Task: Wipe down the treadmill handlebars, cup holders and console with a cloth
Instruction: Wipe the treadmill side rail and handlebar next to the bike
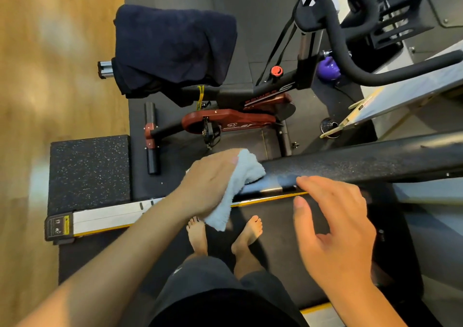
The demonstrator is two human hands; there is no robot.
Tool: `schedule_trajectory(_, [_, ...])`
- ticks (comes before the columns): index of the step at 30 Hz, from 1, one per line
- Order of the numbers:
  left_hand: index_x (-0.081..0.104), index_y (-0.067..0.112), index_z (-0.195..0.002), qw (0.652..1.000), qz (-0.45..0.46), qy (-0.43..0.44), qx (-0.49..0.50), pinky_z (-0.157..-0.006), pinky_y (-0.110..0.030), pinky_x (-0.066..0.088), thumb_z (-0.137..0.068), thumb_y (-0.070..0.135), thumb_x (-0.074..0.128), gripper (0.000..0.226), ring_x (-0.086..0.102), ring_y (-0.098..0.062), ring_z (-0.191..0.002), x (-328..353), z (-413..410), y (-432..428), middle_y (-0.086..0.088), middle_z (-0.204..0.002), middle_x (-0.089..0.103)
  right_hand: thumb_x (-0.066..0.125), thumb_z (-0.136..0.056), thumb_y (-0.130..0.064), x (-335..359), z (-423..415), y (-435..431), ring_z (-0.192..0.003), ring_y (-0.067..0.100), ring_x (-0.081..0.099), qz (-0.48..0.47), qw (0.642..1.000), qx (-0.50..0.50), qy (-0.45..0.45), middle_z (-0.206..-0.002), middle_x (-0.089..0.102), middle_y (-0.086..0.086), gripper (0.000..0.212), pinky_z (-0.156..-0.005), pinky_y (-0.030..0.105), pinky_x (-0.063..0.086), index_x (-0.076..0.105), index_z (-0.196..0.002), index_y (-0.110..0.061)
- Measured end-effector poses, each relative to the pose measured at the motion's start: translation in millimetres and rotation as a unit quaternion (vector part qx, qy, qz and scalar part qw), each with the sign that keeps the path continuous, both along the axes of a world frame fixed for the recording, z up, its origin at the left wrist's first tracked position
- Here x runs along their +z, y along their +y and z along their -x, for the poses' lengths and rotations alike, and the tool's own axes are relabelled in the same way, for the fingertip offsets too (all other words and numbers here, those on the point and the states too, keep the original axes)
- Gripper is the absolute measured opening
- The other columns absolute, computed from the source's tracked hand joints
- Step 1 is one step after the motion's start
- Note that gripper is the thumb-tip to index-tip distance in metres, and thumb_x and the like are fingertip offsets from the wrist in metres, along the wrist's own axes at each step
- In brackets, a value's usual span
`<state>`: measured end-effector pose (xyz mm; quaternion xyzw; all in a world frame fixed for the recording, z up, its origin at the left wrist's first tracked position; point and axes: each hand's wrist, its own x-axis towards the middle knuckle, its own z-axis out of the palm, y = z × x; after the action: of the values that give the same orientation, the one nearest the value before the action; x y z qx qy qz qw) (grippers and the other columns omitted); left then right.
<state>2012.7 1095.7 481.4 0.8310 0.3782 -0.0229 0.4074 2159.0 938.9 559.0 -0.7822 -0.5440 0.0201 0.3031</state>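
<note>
A: At the free end of the handlebar (350, 162), how is the cloth (246, 170) placed?

B: The pale blue cloth is wrapped over the bar's end and is gripped there by the left hand (208, 183), directly under the palm. A loose tail is left hanging below the wrist.

A: How are the hands posed?

B: The left hand is laid palm-down over the bar and closed round cloth and bar together, with the forearm stretched in from the lower left. The right hand (335, 226) is kept open with nothing held, its fingers spread and loosely bent. Its fingertips are seen at the bar's near edge, but contact cannot be confirmed.

A: What is hidden or cut off?

B: The left fingertips and the bar's tip are covered by the cloth. The bar is cut off at the right edge. Bare feet are seen below on the treadmill belt (275, 229). Beyond the bar an exercise bike (233, 121) is seen, with a dark towel (175, 50) draped over it.
</note>
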Motion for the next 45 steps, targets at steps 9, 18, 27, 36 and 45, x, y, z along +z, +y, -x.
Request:
schedule_trajectory(9, [0.041,0.006,-0.146,0.968,-0.227,-0.102,0.028,-0.122,-0.045,0.007,-0.095,0.030,0.042,0.057,0.022,-0.027,-0.147,17,-17,-68,-0.010,-0.156,0.034,0.058,-0.089,-0.030,-12,19,1,-0.093,0.012,0.050,0.009,1.000,0.020,0.004,-0.101,0.058,-0.003,0.027,-0.076,0.038,0.048,0.072,-0.108,-0.017])
schedule_trajectory(18, [0.039,0.018,-0.148,0.978,-0.109,-0.155,0.092,-0.120,-0.043,0.021,-0.101,0.037,0.029,0.052,0.022,-0.021,-0.148,10,-2,-50,-0.001,-0.157,0.034,0.060,-0.088,-0.031,-18,15,18,-0.094,0.021,0.052,0.089,0.992,0.056,-0.065,-0.099,0.062,-0.003,0.021,-0.076,0.037,0.035,0.070,-0.101,-0.018])
schedule_trajectory(27, [0.054,0.016,-0.138,0.937,-0.320,-0.123,0.061,-0.108,-0.044,0.037,-0.094,0.019,0.061,0.044,0.038,-0.030,-0.138,-8,28,-110,-0.008,-0.153,0.041,0.068,-0.083,-0.016,-12,28,3,-0.107,0.024,0.056,0.042,0.994,0.080,-0.066,-0.114,0.064,0.003,0.026,-0.088,0.040,0.045,0.071,-0.109,-0.014])
schedule_trajectory(36, [0.063,0.011,-0.128,0.928,-0.338,-0.140,-0.063,-0.104,-0.046,0.034,-0.092,0.029,0.045,0.044,0.052,-0.034,-0.118,23,-23,-58,-0.013,-0.129,0.059,0.065,-0.077,-0.015,-40,-1,2,-0.122,0.027,0.046,0.032,0.988,-0.036,-0.149,-0.138,0.055,0.003,0.045,-0.090,0.047,0.034,0.065,-0.122,-0.017])
schedule_trajectory(45, [0.056,0.030,-0.126,0.846,-0.501,-0.182,-0.026,-0.075,-0.041,0.039,-0.087,0.016,0.066,0.042,0.053,-0.031,-0.096,-7,15,-60,-0.010,-0.118,0.058,0.060,-0.075,0.008,-81,46,7,-0.092,0.029,0.046,-0.113,0.988,-0.101,-0.025,-0.126,0.050,-0.002,0.040,-0.083,0.028,0.038,0.058,-0.107,-0.018])
